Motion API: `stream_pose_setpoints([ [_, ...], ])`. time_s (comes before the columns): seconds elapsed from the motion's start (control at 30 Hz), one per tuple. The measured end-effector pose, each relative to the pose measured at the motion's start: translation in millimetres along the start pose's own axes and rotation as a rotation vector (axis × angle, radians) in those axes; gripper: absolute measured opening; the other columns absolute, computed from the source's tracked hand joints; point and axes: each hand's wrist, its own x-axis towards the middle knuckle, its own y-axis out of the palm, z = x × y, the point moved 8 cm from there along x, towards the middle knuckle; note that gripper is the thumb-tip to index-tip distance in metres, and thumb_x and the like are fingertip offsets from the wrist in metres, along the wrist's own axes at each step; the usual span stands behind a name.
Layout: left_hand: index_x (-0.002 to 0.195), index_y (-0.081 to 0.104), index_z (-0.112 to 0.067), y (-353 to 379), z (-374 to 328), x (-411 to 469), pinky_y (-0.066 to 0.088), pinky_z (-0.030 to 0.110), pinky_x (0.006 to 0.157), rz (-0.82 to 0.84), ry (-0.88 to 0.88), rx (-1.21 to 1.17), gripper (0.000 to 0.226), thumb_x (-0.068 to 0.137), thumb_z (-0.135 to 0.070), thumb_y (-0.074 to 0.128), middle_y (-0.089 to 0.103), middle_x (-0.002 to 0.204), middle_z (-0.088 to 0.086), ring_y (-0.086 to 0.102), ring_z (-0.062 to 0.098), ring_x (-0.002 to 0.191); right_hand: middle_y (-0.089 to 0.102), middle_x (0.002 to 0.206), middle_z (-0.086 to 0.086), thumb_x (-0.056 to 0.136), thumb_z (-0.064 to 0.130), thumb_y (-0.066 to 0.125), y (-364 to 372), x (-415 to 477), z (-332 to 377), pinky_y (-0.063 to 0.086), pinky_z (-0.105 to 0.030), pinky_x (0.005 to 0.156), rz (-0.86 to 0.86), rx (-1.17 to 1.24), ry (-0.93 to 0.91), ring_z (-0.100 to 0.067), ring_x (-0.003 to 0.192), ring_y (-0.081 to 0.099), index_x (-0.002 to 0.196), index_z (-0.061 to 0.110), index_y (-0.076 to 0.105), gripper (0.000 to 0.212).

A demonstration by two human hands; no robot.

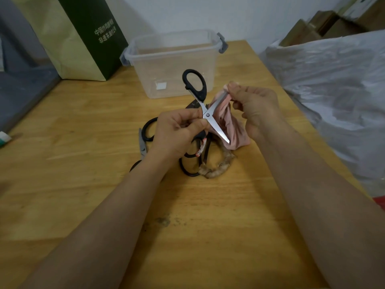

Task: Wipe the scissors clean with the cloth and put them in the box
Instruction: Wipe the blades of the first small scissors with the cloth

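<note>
far left of me | dark green and tan paper bag [91, 38] | two pale lines of Chinese characters | I read "中国…" and "非遗茶油…" | rest blurred

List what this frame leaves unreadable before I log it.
All in the head view.
- Held scissors: the second handle is buried in the left hand.
- Upper blade's tip: wrapped in the cloth that the right hand pinches.
- Pile of scissors on the table: count unclear, because the left hand and cloth overlap it.
- White-green object: cut off by the left edge, unidentifiable.
</note>
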Motion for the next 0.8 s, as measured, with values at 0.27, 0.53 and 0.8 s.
stream_pose_setpoints([
  [0.27,0.081,0.072,-0.011,-10,16,2,0.055,0.022,0.066,-0.130,-0.165,-0.090,0.014,0.081,0.003,0.069,0.073,0.070,0.001,0.069,0.013,0.066,0.061,0.060,0.007,0.083,0.017,0.071,-24,-12,37,0.043,-0.019,0.057,-0.129,-0.019,-0.399,-0.002,0.055,0.054,0.072,0.015,0.069,0.012],
  [0.53,0.083,0.071,-0.016,-15,15,1,0.052,0.014,0.061,-0.190,-0.149,-0.097,0.017,0.081,0.001,0.070,0.071,0.067,-0.010,0.068,0.003,0.066,0.068,0.073,0.014,0.078,0.008,0.074,37,-44,28,0.054,-0.025,0.070,0.200,-0.527,-0.603,-0.004,0.072,0.065,0.084,0.017,0.075,0.010],
  [0.8,0.101,0.072,-0.004,-16,14,1,0.053,0.015,0.073,-0.184,-0.101,0.004,0.020,0.083,0.003,0.067,0.070,0.081,-0.007,0.068,0.000,0.076,0.065,0.097,-0.006,0.087,0.013,0.065,54,-52,20,0.049,-0.037,0.080,0.230,-0.781,-0.768,-0.018,0.091,0.060,0.097,0.008,0.074,0.015],
])
